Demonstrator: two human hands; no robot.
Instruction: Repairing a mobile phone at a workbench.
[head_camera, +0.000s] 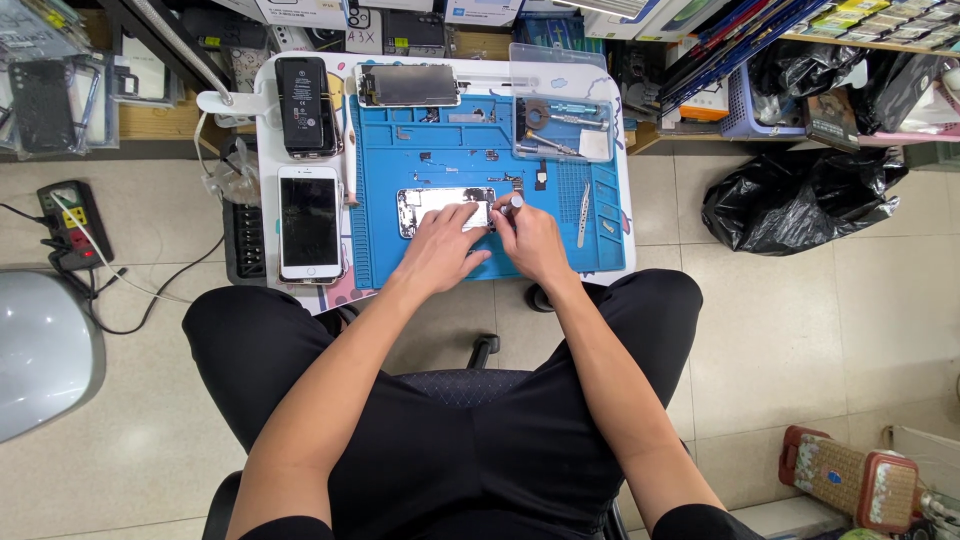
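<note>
Opened phone (440, 208), metal frame, insides exposed, lies flat near the middle of the blue rubbery mat (480, 170), toward the table's front edge. Left hand (445, 245) rests flat on it, fingers spread, pressing it down. Right hand (528, 238) touches its right end, fingers pinched narrow around a small screwdriver (513, 204). Mat covers most of the white table (262, 110). Left edge: white phone (309, 222), dark screen up; behind it a black phone (303, 105). Back edge: detached screen (408, 85), glossy; clear plastic tray (562, 125) of tools at back right corner. Tweezers (584, 212) near the mat's right edge. Boxes (480, 12) stacked behind the table. Black plastic bag (800, 195) on tiled floor, right; open floor beyond.
</note>
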